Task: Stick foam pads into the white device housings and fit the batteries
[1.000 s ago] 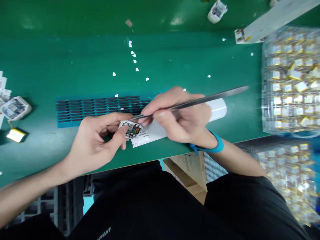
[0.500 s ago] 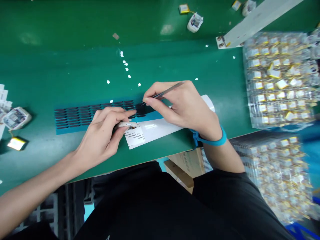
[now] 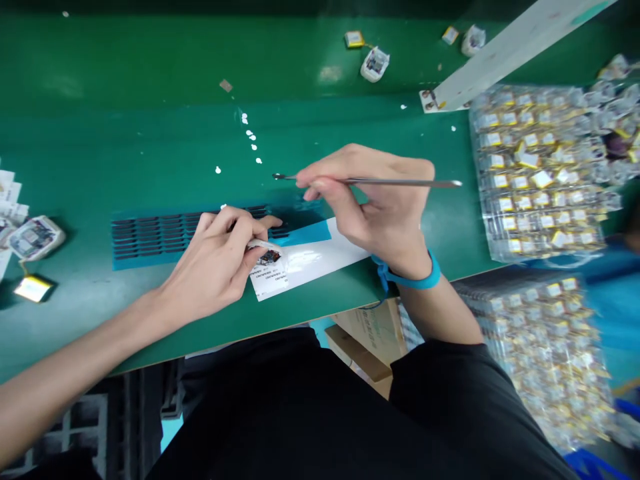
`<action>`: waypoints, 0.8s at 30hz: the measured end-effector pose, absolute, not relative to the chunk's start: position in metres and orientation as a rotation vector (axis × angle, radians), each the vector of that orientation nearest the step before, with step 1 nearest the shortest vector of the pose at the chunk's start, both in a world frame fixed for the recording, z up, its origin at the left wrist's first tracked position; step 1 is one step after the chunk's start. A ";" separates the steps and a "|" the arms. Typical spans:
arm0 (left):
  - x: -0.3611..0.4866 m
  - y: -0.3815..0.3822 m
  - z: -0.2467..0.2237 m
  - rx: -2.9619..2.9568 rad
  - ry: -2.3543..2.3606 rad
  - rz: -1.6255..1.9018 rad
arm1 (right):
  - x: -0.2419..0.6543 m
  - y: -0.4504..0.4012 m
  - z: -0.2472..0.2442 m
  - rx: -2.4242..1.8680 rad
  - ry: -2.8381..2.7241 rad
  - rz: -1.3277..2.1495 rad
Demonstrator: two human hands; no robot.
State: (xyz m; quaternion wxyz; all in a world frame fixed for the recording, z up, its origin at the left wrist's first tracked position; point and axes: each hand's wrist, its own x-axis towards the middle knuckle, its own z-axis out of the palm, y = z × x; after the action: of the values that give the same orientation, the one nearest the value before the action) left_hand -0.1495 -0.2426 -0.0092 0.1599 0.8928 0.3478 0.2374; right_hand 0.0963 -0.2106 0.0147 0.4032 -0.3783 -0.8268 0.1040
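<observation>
My left hand (image 3: 215,257) pinches a small white device housing (image 3: 265,252) with circuitry showing in its open side. Its index finger reaches over a blue sheet with rows of black strips (image 3: 145,235). In my right hand (image 3: 375,193), thumb and fingers close on metal tweezers (image 3: 405,181), which lie nearly level. Their tips are over the green bench at a tiny white dot (image 3: 277,177); whether they grip it, I cannot tell. Several similar white dots (image 3: 253,137) lie beyond. Under the housing is a white printed sheet (image 3: 305,265), partly hidden by my hands.
Another housing (image 3: 36,239) with a wired battery (image 3: 33,288) lies at left. At the back are a battery (image 3: 355,39) and a housing (image 3: 375,65). A white post (image 3: 480,67) rises at right, beside a clear tray of batteries (image 3: 493,233). More trays are stacked below.
My right hand has lifted the tweezers from the black strips to the white dot further back, turning them nearly level. My left hand keeps the housing, now tilted to show more of its inside.
</observation>
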 end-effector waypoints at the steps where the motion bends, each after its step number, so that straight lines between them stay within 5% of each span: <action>1: -0.152 -0.246 -0.006 2.649 0.924 0.721 | 0.096 -0.210 0.015 -0.935 -2.059 0.214; 5: -0.172 -0.268 0.019 3.006 0.400 0.850 | 0.093 -0.210 0.012 -0.819 -2.034 0.098; 18: -0.176 -0.233 -0.009 2.898 0.814 0.932 | 0.089 -0.214 0.005 -0.742 -2.167 0.109; 24: -0.167 -0.308 -0.003 2.653 0.092 1.087 | 0.089 -0.216 0.005 -0.880 -2.211 0.132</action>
State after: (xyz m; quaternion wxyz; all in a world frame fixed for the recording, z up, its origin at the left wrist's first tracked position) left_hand -0.1668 -0.3079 -0.0032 0.1364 0.9163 0.0318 0.3753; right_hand 0.0894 -0.2164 0.0047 0.3702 -0.3429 -0.8618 0.0515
